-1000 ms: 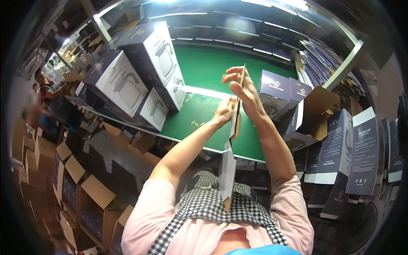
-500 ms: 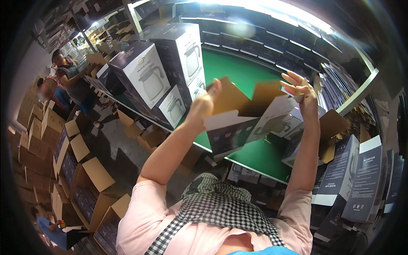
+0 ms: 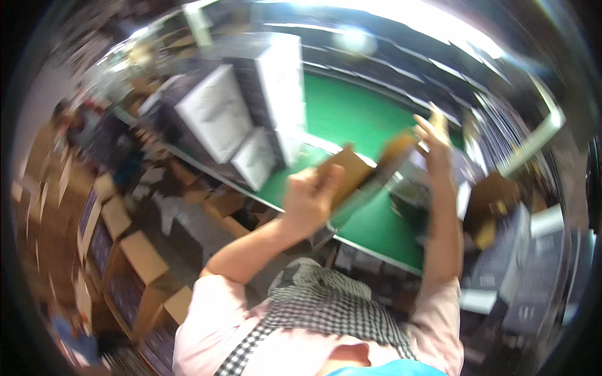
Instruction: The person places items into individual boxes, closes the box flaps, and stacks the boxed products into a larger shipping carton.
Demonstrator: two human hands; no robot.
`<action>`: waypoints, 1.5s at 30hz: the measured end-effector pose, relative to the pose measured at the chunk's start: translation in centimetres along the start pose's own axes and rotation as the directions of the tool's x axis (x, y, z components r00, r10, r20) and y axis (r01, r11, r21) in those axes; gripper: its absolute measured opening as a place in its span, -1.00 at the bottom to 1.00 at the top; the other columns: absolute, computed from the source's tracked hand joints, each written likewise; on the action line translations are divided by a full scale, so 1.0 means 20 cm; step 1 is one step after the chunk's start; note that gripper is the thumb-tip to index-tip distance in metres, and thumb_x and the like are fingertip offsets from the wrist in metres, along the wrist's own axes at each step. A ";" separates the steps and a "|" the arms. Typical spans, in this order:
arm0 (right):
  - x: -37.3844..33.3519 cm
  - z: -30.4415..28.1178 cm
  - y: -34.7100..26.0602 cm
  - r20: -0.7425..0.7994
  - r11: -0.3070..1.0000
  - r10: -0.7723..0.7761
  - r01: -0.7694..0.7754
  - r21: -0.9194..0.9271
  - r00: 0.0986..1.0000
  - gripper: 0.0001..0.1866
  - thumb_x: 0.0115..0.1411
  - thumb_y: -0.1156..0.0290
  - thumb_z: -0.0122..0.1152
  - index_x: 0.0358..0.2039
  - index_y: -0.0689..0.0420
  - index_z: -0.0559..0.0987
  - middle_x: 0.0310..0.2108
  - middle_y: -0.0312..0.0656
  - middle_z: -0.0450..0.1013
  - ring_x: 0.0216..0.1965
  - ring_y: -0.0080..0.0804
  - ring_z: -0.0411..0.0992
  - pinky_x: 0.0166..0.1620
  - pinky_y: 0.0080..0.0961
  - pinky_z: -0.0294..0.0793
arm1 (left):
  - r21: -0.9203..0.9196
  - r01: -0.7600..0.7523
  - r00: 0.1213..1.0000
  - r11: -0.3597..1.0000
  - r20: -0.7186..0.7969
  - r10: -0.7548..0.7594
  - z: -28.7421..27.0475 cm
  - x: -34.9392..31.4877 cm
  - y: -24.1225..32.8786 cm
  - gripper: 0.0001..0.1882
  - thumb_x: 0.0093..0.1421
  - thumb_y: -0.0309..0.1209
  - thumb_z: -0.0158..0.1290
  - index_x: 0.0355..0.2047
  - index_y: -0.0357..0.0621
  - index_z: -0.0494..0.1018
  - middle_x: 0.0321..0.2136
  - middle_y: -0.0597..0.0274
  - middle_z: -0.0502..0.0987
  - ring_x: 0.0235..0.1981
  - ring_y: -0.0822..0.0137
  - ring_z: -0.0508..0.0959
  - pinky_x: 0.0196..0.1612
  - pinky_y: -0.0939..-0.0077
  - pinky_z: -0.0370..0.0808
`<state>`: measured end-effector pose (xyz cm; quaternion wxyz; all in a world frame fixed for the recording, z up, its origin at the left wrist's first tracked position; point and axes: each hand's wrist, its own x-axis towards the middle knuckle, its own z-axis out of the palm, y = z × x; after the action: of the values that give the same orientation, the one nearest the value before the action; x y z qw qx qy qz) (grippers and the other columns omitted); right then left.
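Note:
An open cardboard carton (image 3: 348, 175), brown inside, is tilted between my two hands above the green tabletop (image 3: 376, 225). My left hand (image 3: 310, 197) is closed on its left side, the thumb along a brown flap. At the carton's far right edge is my right hand (image 3: 436, 138), its fingers raised and apart, seeming to touch the flap there. Motion smears the carton and both hands, so its printed faces cannot be made out. Left of my hands stand tall white and dark printed boxes (image 3: 216, 116), stacked on the table.
Flat folded cartons (image 3: 514, 135) lean in the rack at right. An open brown-flapped box (image 3: 492, 203) is beside my right forearm. Large open cartons (image 3: 135, 291) with dark boxes line the floor at left. A person (image 3: 106, 138) is at the far left.
The carton has turned and come lower, showing less of its printed sides. My left hand has moved right and down with it; my right hand has shifted slightly left. The view is now blurred.

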<state>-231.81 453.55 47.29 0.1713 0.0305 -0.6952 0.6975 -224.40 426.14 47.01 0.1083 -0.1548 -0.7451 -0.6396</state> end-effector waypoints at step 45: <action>-0.18 0.51 0.75 0.642 0.822 -0.112 0.434 -0.370 0.759 -0.13 0.04 -0.29 0.16 0.23 0.00 0.28 0.32 0.09 0.06 0.41 0.19 -0.21 0.38 0.10 -0.43 | -0.343 0.339 0.827 0.876 -0.334 -0.451 0.01 0.28 -0.87 -0.59 0.41 -0.19 -0.10 -0.10 -0.37 0.46 -0.36 0.23 0.53 -0.37 0.38 0.48 -0.22 0.46 0.44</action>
<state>-234.57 443.25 32.25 0.0507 0.3067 -0.8553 0.4145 -235.96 424.51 32.95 0.1018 0.1265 -0.6284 -0.7608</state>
